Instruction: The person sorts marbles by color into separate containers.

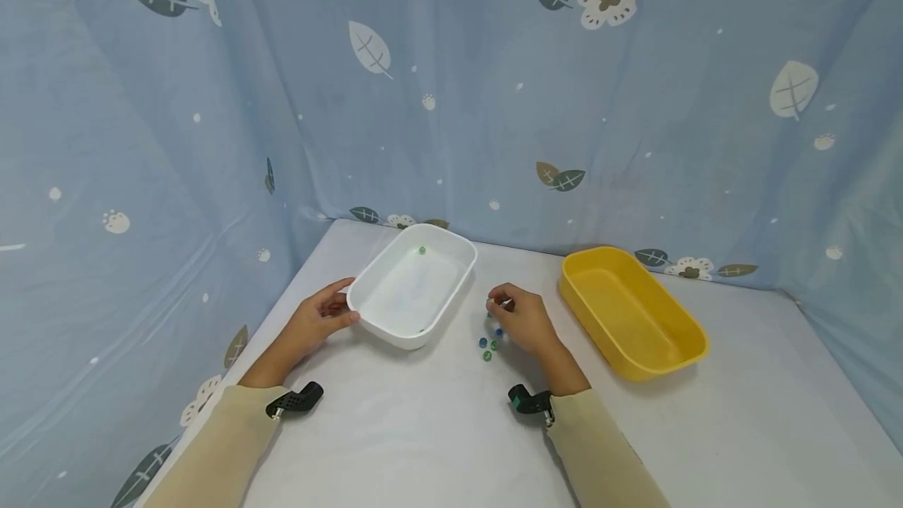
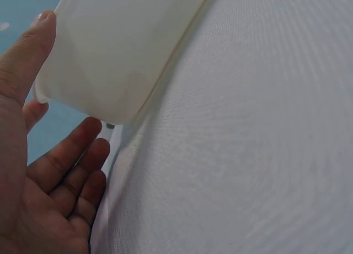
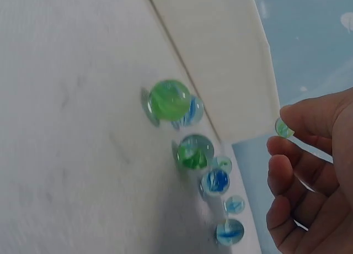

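In the head view my left hand (image 1: 313,318) holds the near left corner of a white plastic basin (image 1: 381,332), thumb at its rim. The left wrist view has the thumb (image 2: 34,49) against the basin's outer wall (image 2: 110,55), with the lower fingers loosely bent below. My right hand (image 1: 522,318) pinches a clear marble with green swirls (image 3: 283,127) between thumb and forefinger, above the table. Near it on the white cloth lie several glass marbles, among them a green one (image 3: 170,100) and a blue one (image 3: 215,181). A small green marble (image 1: 422,250) sits inside the basin's far end.
A yellow plastic basin (image 1: 635,373) stands to the right of my right hand. White cloth (image 1: 409,429) covers the table. A blue patterned curtain (image 1: 480,132) hangs behind and on the sides, close to the table's back edge.
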`<state>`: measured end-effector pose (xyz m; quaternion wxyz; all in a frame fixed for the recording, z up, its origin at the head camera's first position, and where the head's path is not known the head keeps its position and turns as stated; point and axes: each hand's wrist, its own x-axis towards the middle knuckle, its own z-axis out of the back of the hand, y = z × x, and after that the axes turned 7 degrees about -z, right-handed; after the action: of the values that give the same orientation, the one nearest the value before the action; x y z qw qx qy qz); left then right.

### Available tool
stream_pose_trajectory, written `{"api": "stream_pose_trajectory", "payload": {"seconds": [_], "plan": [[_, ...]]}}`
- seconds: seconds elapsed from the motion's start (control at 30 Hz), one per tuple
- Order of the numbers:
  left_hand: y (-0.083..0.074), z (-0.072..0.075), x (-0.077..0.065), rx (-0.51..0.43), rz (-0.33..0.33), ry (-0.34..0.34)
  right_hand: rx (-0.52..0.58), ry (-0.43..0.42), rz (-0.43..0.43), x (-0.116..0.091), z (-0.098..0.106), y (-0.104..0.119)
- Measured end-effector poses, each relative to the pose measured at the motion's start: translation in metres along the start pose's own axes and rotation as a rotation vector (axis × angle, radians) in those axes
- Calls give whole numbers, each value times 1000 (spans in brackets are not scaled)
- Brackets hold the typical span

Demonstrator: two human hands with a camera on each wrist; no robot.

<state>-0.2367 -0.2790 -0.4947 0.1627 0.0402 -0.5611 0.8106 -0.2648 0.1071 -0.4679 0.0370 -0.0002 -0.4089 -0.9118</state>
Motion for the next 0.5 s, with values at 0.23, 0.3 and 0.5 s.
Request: {"api": "stream_pose_trajectory", "payload": {"seconds": [0.23, 0.3, 0.5], "plan": [[-14, 0, 0, -8, 14, 12, 23, 12, 3, -1, -5, 8], [-22, 0, -1, -10, 14, 16, 23, 24, 8, -2, -7, 10], [-35, 0, -4, -6, 23, 17, 38, 46, 40, -5, -12, 17]]}}
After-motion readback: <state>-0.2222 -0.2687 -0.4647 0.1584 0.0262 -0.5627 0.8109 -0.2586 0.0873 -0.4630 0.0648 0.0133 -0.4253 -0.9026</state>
